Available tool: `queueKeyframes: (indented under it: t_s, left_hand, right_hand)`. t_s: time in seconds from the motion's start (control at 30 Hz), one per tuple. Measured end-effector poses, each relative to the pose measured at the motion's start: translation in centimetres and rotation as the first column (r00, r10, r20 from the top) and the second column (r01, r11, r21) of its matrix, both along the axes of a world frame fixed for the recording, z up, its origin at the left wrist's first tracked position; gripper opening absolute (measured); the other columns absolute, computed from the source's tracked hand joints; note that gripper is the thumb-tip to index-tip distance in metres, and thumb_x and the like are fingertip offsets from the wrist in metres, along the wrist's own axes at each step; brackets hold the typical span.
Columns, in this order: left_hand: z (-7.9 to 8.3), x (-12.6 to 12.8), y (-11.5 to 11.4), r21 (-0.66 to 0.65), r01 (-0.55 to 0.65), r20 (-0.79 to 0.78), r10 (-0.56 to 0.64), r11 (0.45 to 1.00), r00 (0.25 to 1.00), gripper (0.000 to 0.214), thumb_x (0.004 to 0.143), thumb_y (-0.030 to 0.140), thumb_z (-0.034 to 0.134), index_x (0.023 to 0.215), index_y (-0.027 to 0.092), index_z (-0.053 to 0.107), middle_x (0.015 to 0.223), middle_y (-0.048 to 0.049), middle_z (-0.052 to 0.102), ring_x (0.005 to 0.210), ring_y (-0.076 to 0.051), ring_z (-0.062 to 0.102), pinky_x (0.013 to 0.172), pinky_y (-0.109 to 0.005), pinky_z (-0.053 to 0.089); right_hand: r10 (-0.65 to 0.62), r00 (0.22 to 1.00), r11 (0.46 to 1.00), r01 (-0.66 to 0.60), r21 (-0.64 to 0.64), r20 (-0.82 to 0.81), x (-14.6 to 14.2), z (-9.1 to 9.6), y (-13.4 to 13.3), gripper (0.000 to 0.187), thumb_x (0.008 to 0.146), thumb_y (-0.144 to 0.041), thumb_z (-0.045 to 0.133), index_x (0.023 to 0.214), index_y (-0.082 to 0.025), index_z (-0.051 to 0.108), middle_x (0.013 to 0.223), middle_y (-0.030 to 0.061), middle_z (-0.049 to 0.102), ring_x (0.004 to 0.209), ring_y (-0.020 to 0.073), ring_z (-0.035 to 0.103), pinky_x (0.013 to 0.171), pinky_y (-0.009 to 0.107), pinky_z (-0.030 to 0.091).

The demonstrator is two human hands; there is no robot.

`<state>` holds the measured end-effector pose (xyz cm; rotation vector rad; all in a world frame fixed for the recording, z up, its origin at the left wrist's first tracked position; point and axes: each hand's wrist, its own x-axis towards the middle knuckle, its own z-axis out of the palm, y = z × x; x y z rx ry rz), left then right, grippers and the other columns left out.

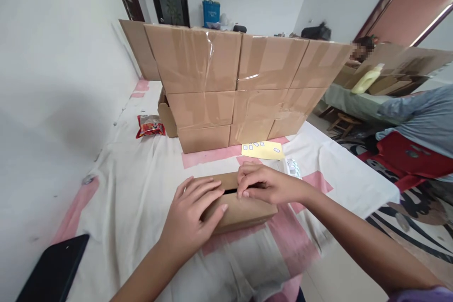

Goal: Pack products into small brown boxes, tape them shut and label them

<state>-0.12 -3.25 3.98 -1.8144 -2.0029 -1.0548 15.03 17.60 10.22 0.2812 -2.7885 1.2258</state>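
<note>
A small brown cardboard box (244, 210) lies on the cloth in front of me, its top flaps nearly meeting over a narrow dark gap. My left hand (196, 207) rests on the left end of the box, fingers stretched across the top and thumb on the near flap. At the right part of the gap, my right hand (262, 184) has its fingers curled and pinched at the flap edge. Its fingertips partly hide what they grip. Just behind the right wrist sits a clear and white plastic packet (293, 168).
A taped cardboard partition (233, 108) stands across the table behind the box. Near its foot lie a yellow card with white stickers (262, 150) and a red snack packet (150, 126). A black phone (53, 269) is at lower left. Another person (421, 113) sits at right.
</note>
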Motion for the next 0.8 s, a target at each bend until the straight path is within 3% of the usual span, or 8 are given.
queueKeyframes:
  t_s: [0.2, 0.4, 0.47, 0.53, 0.6, 0.7, 0.8]
  left_hand:
    - [2.7, 2.5, 0.3, 0.131, -0.1, 0.049, 0.094, 0.986, 0.994, 0.003, 0.087, 0.028, 0.07, 0.089, 0.029, 0.071, 0.099, 0.0004, 0.074, 0.092, -0.019, 0.066, 0.095, -0.043, 0.039]
    - [3.2, 4.2, 0.6, 0.156, -0.157, 0.091, 0.144, 0.975, 0.985, 0.012, 0.087, 0.023, 0.07, 0.076, 0.028, 0.069, 0.096, 0.0043, 0.074, 0.094, -0.018, 0.065, 0.099, -0.044, 0.029]
    - [3.2, 4.4, 0.5, 0.166, -0.187, 0.098, 0.173, 0.968, 0.98, 0.014, 0.089, 0.022, 0.067, 0.076, 0.028, 0.069, 0.098, 0.0034, 0.074, 0.096, -0.018, 0.065, 0.099, -0.045, 0.027]
    - [3.3, 4.4, 0.3, 0.177, -0.227, 0.123, 0.208, 0.958, 0.971, 0.015, 0.09, 0.022, 0.065, 0.077, 0.028, 0.069, 0.1, 0.0014, 0.073, 0.097, -0.019, 0.065, 0.098, -0.046, 0.029]
    - [3.3, 4.5, -0.3, 0.18, -0.265, 0.171, 0.235, 0.947, 0.957, 0.014, 0.089, 0.024, 0.065, 0.077, 0.028, 0.07, 0.1, 0.0, 0.072, 0.097, -0.02, 0.064, 0.096, -0.045, 0.032]
    - [3.1, 4.5, -1.6, 0.172, -0.296, 0.321, 0.23, 0.94, 0.919, 0.012, 0.089, 0.028, 0.065, 0.079, 0.028, 0.07, 0.094, -0.0004, 0.069, 0.088, -0.018, 0.063, 0.083, -0.037, 0.042]
    - [2.7, 4.4, -2.7, 0.114, -0.33, 0.546, 0.218, 0.937, 0.809, 0.016, 0.089, 0.034, 0.065, 0.076, 0.024, 0.067, 0.081, 0.0007, 0.063, 0.066, -0.012, 0.055, 0.058, -0.027, 0.039]
  right_hand:
    - [-0.001, 0.997, 0.995, 0.01, 0.104, -0.083, 0.2, 0.3, -1.6, 0.018, 0.101, -0.022, 0.056, 0.101, -0.023, 0.073, 0.091, 0.0022, 0.06, 0.088, 0.0159, 0.054, 0.088, 0.035, 0.042]
    - [-0.032, 0.988, 0.992, 0.05, 0.12, -0.149, 0.6, 0.2, -2.0, 0.019, 0.1, -0.02, 0.056, 0.101, -0.022, 0.075, 0.091, 0.003, 0.061, 0.086, 0.0153, 0.057, 0.081, 0.031, 0.048]
    - [-0.075, 0.978, 0.978, 0.111, 0.177, -0.197, 0.8, 0.0, -2.4, 0.023, 0.101, -0.02, 0.054, 0.11, -0.024, 0.074, 0.097, 0.0048, 0.066, 0.09, 0.0169, 0.061, 0.082, 0.033, 0.051]
    - [-0.168, 0.942, 0.926, 0.252, 0.281, -0.289, 1.2, -0.3, -2.9, 0.031, 0.101, -0.022, 0.053, 0.128, -0.023, 0.068, 0.108, 0.009, 0.07, 0.101, 0.0222, 0.064, 0.088, 0.039, 0.054]
    - [-0.24, 0.899, 0.841, 0.381, 0.384, -0.367, 1.5, -0.8, -3.4, 0.04, 0.101, -0.027, 0.054, 0.139, -0.021, 0.061, 0.122, 0.0137, 0.07, 0.117, 0.029, 0.063, 0.098, 0.049, 0.053]
    - [-0.254, 0.899, 0.771, 0.41, 0.486, -0.356, 1.7, -2.3, -4.0, 0.037, 0.103, -0.027, 0.049, 0.136, -0.019, 0.063, 0.136, 0.0144, 0.067, 0.13, 0.0317, 0.059, 0.107, 0.054, 0.05]
    - [-0.278, 0.896, 0.731, 0.431, 0.53, -0.346, 1.6, -4.3, -4.2, 0.035, 0.101, -0.018, 0.047, 0.13, -0.013, 0.067, 0.135, 0.0165, 0.067, 0.129, 0.0316, 0.062, 0.104, 0.05, 0.054]
